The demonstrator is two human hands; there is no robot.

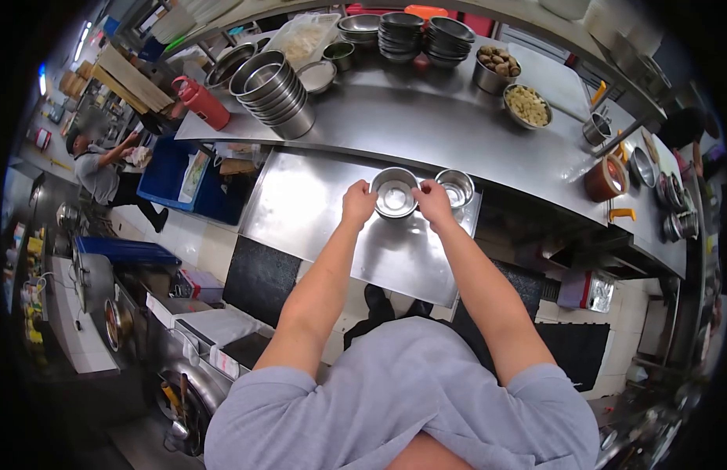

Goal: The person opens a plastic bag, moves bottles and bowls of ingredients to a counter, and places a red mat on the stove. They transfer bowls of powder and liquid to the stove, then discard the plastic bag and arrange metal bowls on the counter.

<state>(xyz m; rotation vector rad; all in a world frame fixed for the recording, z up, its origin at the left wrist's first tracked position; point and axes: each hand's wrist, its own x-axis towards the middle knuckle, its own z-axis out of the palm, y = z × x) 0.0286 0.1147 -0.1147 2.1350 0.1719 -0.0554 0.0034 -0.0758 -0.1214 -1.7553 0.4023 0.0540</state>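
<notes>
A round stainless steel bowl (396,205) rests over a metal shelf (301,211) that juts out below the counter. On its left rim, my left hand (359,204) is closed with thumb and fingers. My right hand (434,203) pinches the opposite rim, in the gap between this bowl and a second, smaller steel bowl (457,188). That second bowl stands just right of my right hand, partly covered by it. Both bowls look bare inside, with shiny bottoms.
On the steel counter (426,113) stand a tall stack of metal pots (294,124), a red bottle (200,102), stacked bowls (400,35), and bowls of brown pieces (497,61) and pale cubes (528,106). A blue bin (161,176) is left, near another person (99,174).
</notes>
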